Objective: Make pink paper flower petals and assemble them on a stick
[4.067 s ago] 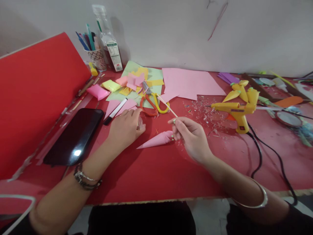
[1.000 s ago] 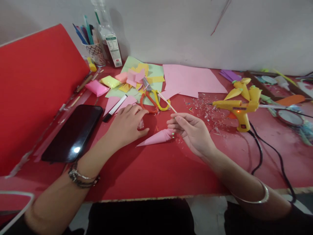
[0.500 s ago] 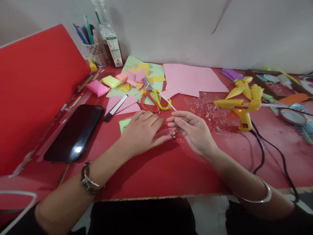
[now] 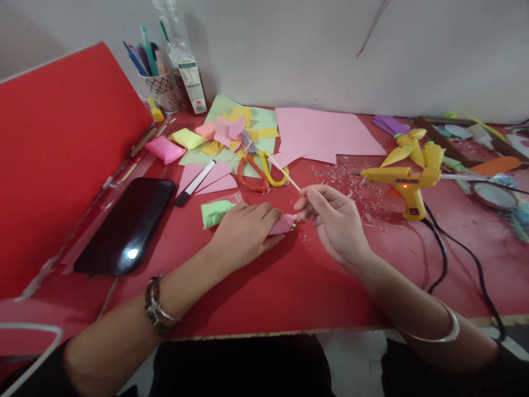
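Note:
My right hand (image 4: 333,218) is closed in a pinch on a thin wooden stick (image 4: 285,172), which slants up and away toward the scissors (image 4: 264,171) with red and yellow handles. Under the curled fingers of my left hand (image 4: 248,229) lies a small pink paper piece (image 4: 284,225), gripped against the table. Its right end shows small green bits; the rest is hidden by the hand. Just left of those fingers sits a packet of light green clay (image 4: 215,214), partly covered by the hand.
A yellow glue gun (image 4: 407,179) with its light on stands at right, its black cord trailing forward. A phone (image 4: 126,225) and a marker (image 4: 195,183) lie at left. Pink paper (image 4: 322,132) and a bottle (image 4: 190,82) are near the wall. Glue scraps litter the middle.
My left hand has shifted slightly and curled over the pink paper piece, uncovering more of the green clay packet. My right hand has moved a little right with the stick.

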`<state>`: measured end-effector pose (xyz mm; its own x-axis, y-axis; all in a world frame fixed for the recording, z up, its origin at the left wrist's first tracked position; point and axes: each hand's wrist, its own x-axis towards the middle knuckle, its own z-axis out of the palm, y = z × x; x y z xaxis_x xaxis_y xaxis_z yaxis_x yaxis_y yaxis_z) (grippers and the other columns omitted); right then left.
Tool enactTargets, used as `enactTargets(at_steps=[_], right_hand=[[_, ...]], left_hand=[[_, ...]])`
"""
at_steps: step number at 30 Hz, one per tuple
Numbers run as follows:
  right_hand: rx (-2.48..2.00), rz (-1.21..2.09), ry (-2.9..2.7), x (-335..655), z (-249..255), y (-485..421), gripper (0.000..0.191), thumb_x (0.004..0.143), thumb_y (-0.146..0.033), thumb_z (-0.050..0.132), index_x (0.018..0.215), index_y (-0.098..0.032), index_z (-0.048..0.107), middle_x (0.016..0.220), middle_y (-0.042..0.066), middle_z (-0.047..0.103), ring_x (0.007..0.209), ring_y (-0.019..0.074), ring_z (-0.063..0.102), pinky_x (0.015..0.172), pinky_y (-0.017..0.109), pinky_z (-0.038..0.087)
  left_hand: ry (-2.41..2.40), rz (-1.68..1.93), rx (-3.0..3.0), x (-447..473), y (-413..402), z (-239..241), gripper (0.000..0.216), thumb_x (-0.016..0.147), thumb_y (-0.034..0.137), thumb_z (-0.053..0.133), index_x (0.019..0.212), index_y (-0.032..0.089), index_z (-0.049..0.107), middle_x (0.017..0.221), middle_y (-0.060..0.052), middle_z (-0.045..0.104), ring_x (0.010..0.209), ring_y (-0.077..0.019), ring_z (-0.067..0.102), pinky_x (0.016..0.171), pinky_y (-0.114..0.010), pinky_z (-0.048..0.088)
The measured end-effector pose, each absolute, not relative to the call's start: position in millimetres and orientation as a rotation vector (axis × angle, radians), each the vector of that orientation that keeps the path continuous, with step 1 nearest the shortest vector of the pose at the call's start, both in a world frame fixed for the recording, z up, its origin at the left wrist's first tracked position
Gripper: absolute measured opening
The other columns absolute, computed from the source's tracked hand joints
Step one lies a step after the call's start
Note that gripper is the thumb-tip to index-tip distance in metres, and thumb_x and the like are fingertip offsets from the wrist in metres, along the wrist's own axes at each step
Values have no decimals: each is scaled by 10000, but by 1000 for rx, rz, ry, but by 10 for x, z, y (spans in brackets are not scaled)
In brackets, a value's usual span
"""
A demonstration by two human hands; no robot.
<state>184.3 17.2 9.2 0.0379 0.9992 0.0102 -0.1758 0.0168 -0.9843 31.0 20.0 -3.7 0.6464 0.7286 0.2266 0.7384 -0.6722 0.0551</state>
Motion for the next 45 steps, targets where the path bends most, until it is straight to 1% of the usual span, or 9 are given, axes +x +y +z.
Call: enactTargets(at_steps=[5,13,15,17,20,25,32,40,45], right_hand=[[-1094,1133,-1040,1860,105,172,80,747,-287,538,720,-218,567,590,-47,587,501,56,542,514,200,440],[-1088,1090,-1062,1887,72,190,99,749,-217,533,843,-241,552,747,-39,627,637,70,577,630,228,460],[-1073,1106,-1062,1887,68,188,112,744,-198,537,848,-238,549,764,-39,635,644,69,582,633,225,462],[-1066,1111,-1071,1886,68,185,104,746,-190,533,838,-235,548,754,-40,637,643,69,584,628,224,463],[-1078,1099,-1089,1883,71,179,87,751,-186,524,821,-232,544,733,-41,636,631,70,586,622,227,462],[-1068,1084,-1144,1876,77,170,81,753,-188,521,819,-230,543,719,-40,634,618,72,586,613,233,464],[-1077,1005,-1243,1866,74,155,80,764,-193,501,839,-206,523,714,-32,645,613,79,605,591,232,488],[-1076,985,-1265,1849,94,136,42,745,-163,529,770,-190,507,669,-33,652,597,78,622,552,204,499],[-1079,993,-1265,1845,104,138,26,746,-164,520,753,-183,502,652,-37,652,562,72,623,527,193,497]], left_hand=[[-1464,-623,-2783,280,212,-37,249,799,334,440,957,159,521,848,-52,628,719,-182,590,580,-270,403],[-1640,-1276,-2853,207,215,41,341,812,269,399,1132,150,389,1116,-77,536,977,-168,514,809,-276,422],[-1666,-1449,-2914,217,204,41,326,826,269,356,1134,162,372,1076,-80,544,917,-155,527,765,-279,441],[-1744,-1607,-3013,236,196,36,294,841,277,293,1108,178,368,926,-59,574,708,-122,536,613,-258,454],[-1856,-1810,-3124,265,198,35,244,844,283,225,996,184,387,738,-13,542,485,-84,420,460,-234,389],[-2012,-1893,-3160,275,229,21,226,840,292,187,761,197,376,672,-5,527,438,-79,377,417,-239,340],[-1978,-2560,-3065,299,253,-25,148,842,261,254,869,182,376,571,48,478,386,-56,329,380,-199,279],[-2203,-2325,-3105,300,230,81,276,867,269,182,705,184,388,491,42,446,348,-61,295,364,-218,251],[-1991,-2290,-3165,291,213,39,314,878,350,219,683,188,404,538,36,453,393,-60,320,388,-211,284]])
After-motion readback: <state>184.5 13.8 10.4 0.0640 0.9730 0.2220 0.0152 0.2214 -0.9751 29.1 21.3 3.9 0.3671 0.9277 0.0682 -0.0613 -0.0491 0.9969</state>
